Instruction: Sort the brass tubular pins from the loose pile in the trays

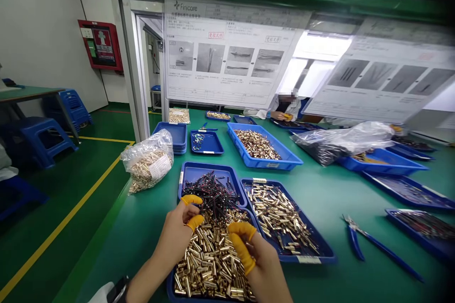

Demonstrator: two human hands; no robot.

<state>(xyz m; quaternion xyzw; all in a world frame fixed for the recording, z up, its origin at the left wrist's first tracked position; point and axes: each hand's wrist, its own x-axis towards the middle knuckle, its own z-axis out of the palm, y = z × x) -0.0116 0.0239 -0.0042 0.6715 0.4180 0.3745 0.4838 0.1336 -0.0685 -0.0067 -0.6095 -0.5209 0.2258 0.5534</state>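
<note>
My left hand [180, 220], with yellow finger cots on thumb and forefinger, is over the near edge of a tray of thin black-and-red wired parts [213, 191]. Its thumb and forefinger are apart, the other fingers curled, with nothing visible between them. Above a heap of short brass-coloured tubes [209, 260], my right hand [258, 251] has its yellow-capped thumb and forefinger drawn together. Whatever may be between those tips is too small to make out. To the right of the right hand lies a blue tray [325, 253] holding brass tubes with thin leads.
A larger blue bin [293, 161] of copper-coloured pieces stands farther back. At left are a clear bag of tubes [149, 168] and stacked trays [170, 133]. Blue-handled pliers [384, 248] lie at right. Hanging instruction sheets [227, 57] face me; another person [284, 106] sits beyond.
</note>
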